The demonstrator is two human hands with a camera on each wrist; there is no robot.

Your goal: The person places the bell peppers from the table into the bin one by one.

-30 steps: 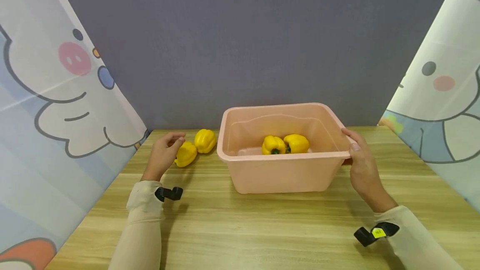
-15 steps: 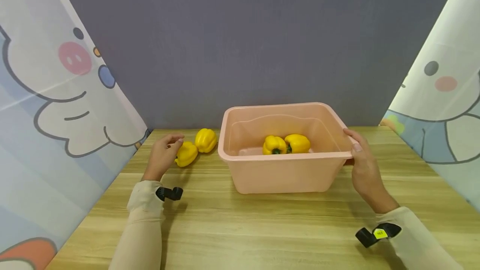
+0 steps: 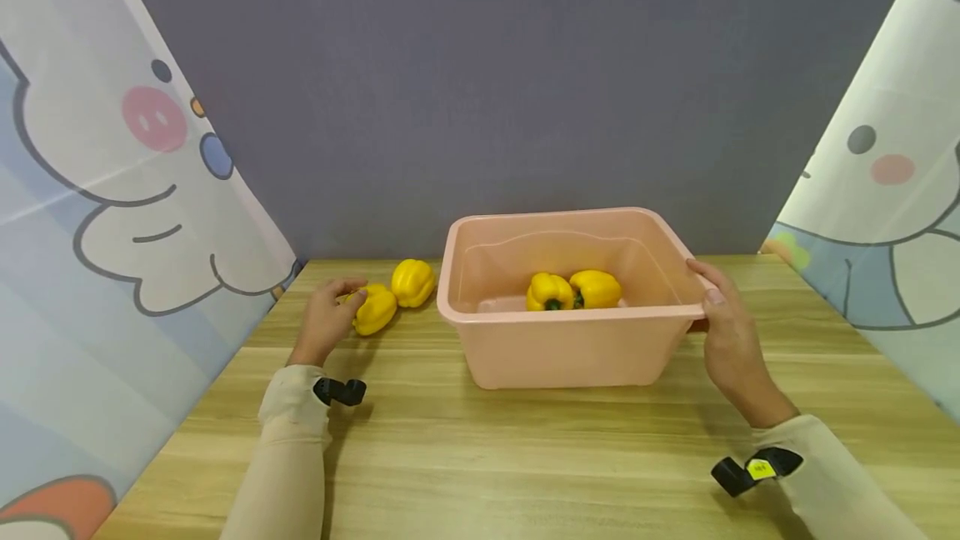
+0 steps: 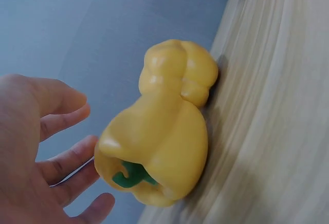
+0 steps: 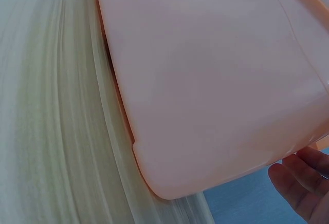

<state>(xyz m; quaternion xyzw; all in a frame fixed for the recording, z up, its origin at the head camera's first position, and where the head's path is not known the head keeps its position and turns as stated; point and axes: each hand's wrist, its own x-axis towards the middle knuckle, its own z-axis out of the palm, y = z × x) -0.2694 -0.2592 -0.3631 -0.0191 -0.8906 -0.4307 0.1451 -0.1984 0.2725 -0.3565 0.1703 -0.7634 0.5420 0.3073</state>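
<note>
- Backdrop [image 3: 517, 82] in plain dark grey rises behind the table.
- Left sheet [image 3: 75, 273] and right sheet [image 3: 915, 223] flank it, printed with white cartoon figures; the left one has a pink snout, the right one a pink cheek.
- Wooden tabletop [image 3: 450, 465], yellowish, its streaked grain running crosswise.
- Pink tub [image 3: 558, 352], smooth and glossy, standing on the tabletop right of centre.
- Pale sleeves [image 3: 281, 465] on both forearms.
- Right hand [image 3: 731, 344] gripping the tub's right rim, fingertips hooked at the edge.
- Left hand [image 3: 326, 319] held wide, fingers apart and loosely bent, beside the nearer pepper [image 3: 377, 312]; I cannot tell whether a fingertip touches it.
- That yellow pepper lies on the tabletop left of the tub, green stem towards the hand, with a second pepper [image 3: 412, 282] just behind.
- Two more yellow peppers [image 3: 596, 287], side by side inside the tub.
- Black wrist cameras [image 3: 341, 392], one per wrist.
- Yellow sticker [image 3: 761, 468] on the right camera, its marks too small to read.
</note>
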